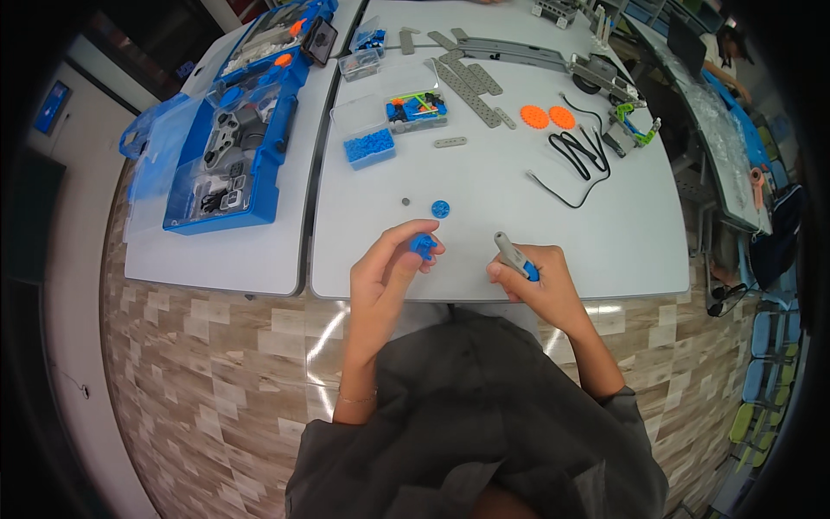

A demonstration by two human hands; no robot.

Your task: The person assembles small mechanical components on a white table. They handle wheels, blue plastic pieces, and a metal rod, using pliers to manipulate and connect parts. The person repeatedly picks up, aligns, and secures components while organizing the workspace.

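Note:
My left hand [385, 268] is closed around a small blue plastic wheel-like piece [423, 246], pinched between thumb and fingers just over the table's near edge. To the right, my right hand [545, 281] grips a grey bar with a rounded end [512, 254]; a blue part [531, 272] shows at its lower end, beside my fingers. On the table beyond my left hand lie a flat blue disc with holes [441, 209] and a small grey round piece [405, 201]. My fingers hide part of both held pieces.
Boxes of blue pins [370, 149] and mixed parts [417, 111] stand farther back. Grey perforated plates [467, 91], orange gears [534, 117], a black cable [579, 160] and a wheeled assembly [605, 78] lie beyond. A blue case [275, 173] sits on the left table.

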